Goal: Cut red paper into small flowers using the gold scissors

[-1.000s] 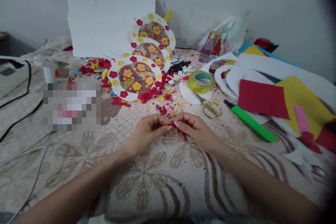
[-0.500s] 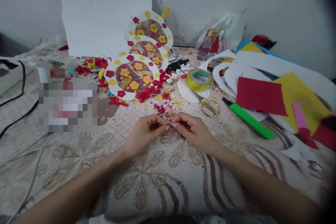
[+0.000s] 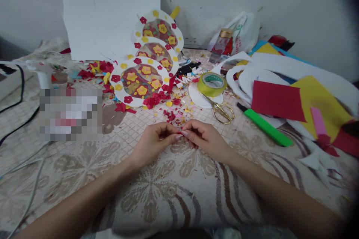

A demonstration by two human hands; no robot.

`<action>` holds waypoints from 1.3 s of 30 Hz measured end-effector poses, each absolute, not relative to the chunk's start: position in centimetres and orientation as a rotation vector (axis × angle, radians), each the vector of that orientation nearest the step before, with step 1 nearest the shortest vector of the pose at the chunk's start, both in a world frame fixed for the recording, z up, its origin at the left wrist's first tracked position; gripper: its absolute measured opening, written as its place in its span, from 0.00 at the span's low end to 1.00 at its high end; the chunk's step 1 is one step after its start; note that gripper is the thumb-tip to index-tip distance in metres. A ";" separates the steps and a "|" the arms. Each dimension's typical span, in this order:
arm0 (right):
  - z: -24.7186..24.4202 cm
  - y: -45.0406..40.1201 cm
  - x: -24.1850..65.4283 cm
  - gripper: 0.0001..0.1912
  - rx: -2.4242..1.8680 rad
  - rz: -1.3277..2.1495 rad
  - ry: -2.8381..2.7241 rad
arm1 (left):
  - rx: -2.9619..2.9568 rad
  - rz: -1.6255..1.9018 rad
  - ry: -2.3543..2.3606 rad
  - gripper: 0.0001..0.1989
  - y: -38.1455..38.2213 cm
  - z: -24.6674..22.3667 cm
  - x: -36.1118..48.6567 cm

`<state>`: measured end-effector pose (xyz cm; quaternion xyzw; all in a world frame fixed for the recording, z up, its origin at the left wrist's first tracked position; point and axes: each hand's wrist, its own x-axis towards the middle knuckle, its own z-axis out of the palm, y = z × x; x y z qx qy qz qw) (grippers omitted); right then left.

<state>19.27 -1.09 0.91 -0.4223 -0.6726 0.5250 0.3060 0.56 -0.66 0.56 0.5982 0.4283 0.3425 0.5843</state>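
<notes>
My left hand [image 3: 157,139] and my right hand [image 3: 203,136] meet at the fingertips over the patterned tablecloth [image 3: 151,186]. Between them they pinch a tiny red piece of paper [image 3: 181,132], mostly hidden by the thumbs and fingers. Just beyond my fingers lie red and pink paper scraps [image 3: 170,115]. Three white oval frames decorated with red and yellow paper flowers overlap behind the scraps, the front frame [image 3: 122,99] leaning nearest to me. Gold-handled scissors [image 3: 223,113] rest to the right, beyond my right hand.
Right of the scissors lies a green utility knife [image 3: 267,127]. A roll of yellow-green tape [image 3: 211,89] sits behind them. Red paper [image 3: 277,100], yellow paper and white cut-outs pile up at right. A glue gun [image 3: 42,71] stands left, a lidded bottle [image 3: 221,46] at the back.
The view has shifted very slightly, so the things on the table appear a little further left. Both hands keep their fingertips together around the red piece.
</notes>
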 end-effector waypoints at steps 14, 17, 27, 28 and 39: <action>0.9 -1.0 19.0 0.09 -1.082 1.601 -1.604 | 1.341 0.773 0.972 0.09 -0.2 0.8 0.3; 0.9 -0.8 19.1 0.10 -1.091 1.600 -1.577 | 1.282 0.756 0.936 0.08 -0.1 0.7 0.3; 0.7 -0.8 19.2 0.08 -1.085 1.582 -1.574 | 1.248 0.764 0.920 0.07 -0.1 0.4 0.4; 0.7 -0.8 19.1 0.08 -1.084 1.585 -1.574 | 1.256 0.767 0.923 0.07 -0.2 0.4 0.4; 0.7 -0.9 19.1 0.08 -1.077 1.614 -1.560 | 1.272 0.781 0.920 0.07 -0.3 0.6 0.5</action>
